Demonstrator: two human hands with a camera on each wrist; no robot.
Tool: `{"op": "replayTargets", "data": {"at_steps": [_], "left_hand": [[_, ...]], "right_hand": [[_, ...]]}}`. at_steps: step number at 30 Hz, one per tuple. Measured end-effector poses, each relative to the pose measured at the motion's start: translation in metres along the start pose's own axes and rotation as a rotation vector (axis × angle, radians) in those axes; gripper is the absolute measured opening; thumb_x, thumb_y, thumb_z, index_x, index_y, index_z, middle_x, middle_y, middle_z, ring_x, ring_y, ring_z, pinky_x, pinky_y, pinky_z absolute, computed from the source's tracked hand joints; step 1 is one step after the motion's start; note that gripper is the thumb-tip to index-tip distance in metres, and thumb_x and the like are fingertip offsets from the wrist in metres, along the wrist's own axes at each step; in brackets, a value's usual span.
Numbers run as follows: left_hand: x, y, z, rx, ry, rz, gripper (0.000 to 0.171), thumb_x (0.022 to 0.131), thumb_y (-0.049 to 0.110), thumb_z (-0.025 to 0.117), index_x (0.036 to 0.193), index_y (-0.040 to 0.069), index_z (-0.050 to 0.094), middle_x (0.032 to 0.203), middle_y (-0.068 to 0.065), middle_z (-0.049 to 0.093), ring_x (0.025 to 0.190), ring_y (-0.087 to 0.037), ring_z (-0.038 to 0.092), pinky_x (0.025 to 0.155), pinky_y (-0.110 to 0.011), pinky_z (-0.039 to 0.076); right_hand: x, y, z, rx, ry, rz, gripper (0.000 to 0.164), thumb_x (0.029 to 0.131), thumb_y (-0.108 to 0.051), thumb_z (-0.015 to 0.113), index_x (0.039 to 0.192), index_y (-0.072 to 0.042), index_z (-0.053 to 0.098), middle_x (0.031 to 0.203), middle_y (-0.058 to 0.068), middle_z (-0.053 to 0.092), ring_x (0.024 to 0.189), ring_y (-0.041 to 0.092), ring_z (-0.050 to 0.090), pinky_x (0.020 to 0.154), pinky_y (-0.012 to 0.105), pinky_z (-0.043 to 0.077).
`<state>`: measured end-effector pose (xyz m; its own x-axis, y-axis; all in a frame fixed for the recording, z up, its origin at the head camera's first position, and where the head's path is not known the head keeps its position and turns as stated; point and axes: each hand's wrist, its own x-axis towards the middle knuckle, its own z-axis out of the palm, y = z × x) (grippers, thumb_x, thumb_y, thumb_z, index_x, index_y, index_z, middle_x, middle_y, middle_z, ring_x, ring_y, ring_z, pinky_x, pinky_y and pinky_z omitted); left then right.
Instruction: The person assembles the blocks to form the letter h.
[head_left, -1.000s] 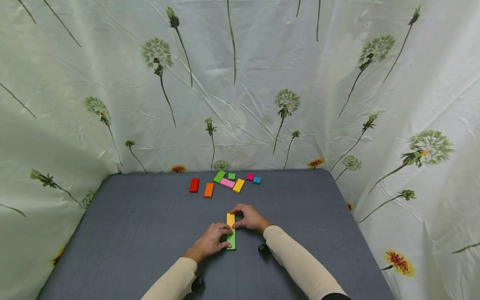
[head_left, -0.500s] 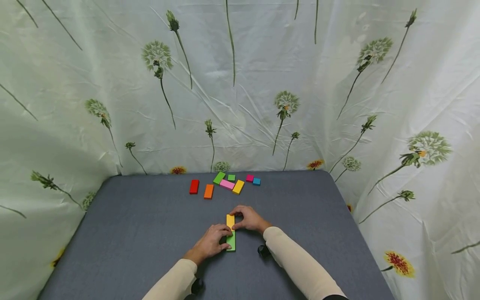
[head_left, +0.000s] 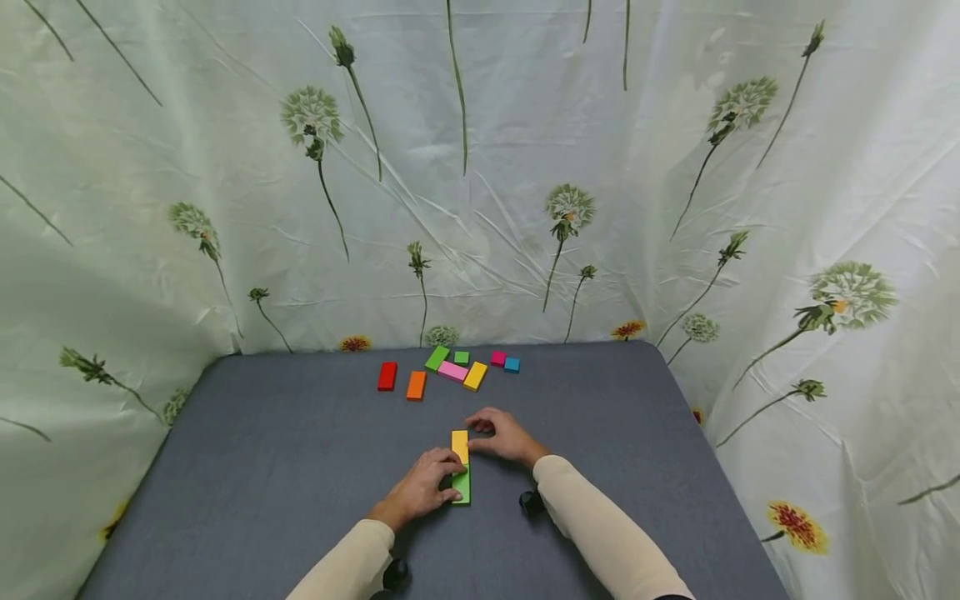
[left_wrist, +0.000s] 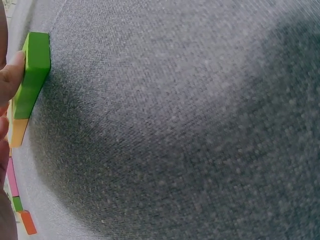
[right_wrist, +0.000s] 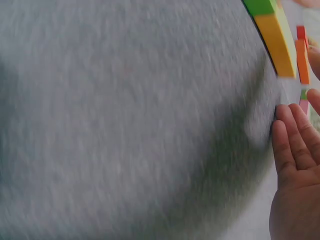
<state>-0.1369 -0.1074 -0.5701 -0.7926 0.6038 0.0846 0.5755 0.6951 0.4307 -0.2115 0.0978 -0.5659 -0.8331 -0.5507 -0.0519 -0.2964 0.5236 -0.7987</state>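
A green block (head_left: 462,488) and a yellow block (head_left: 460,446) lie end to end in one line on the table, the yellow one farther off. My left hand (head_left: 422,483) holds the green block from the left, its thumb (left_wrist: 14,75) against the block in the left wrist view. Its fingertips lie near the seam between the two blocks. To the right of the yellow block, my right hand (head_left: 510,437) has its fingers (right_wrist: 295,132) spread loosely and apart from the block. The right thumb tip is close to the yellow block's right edge; whether it touches cannot be told.
Farther back lie a red block (head_left: 387,376), an orange block (head_left: 416,386), a pink block (head_left: 453,372), another yellow block (head_left: 476,376), a long green block (head_left: 437,359) and small green (head_left: 461,357), magenta (head_left: 498,358) and blue (head_left: 512,365) blocks. A flower-print curtain (head_left: 480,250) hangs behind the table.
My right hand has let go of the yellow block and drawn slightly right, its fingers lifting off the far end. The left hand stays on the green block.
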Motion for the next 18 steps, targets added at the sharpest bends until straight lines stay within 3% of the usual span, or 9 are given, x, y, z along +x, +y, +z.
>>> {"op": "replayTargets", "data": {"at_steps": [8, 18], "left_hand": [[0.001, -0.002, -0.002, 0.116, -0.021, -0.058, 0.053, 0.078, 0.037, 0.078, 0.123, 0.011, 0.066, 0.127, -0.003, 0.057, 0.117, -0.022, 0.049, 0.093, -0.044, 0.038], [0.0, -0.007, -0.001, 0.198, -0.024, -0.038, 0.058, 0.078, 0.05, 0.075, 0.122, 0.014, 0.067, 0.126, 0.003, 0.058, 0.116, -0.02, 0.049, 0.095, -0.044, 0.038]], "right_hand": [[0.004, 0.007, -0.019, -0.003, 0.071, 0.08, 0.039, 0.086, -0.018, 0.073, 0.119, -0.002, 0.063, 0.111, 0.008, 0.062, 0.1, 0.023, 0.057, 0.091, 0.043, 0.046], [0.031, 0.008, -0.035, -0.048, 0.15, 0.175, 0.036, 0.086, -0.014, 0.073, 0.118, -0.001, 0.063, 0.111, 0.011, 0.062, 0.102, 0.026, 0.057, 0.092, 0.044, 0.046]]}}
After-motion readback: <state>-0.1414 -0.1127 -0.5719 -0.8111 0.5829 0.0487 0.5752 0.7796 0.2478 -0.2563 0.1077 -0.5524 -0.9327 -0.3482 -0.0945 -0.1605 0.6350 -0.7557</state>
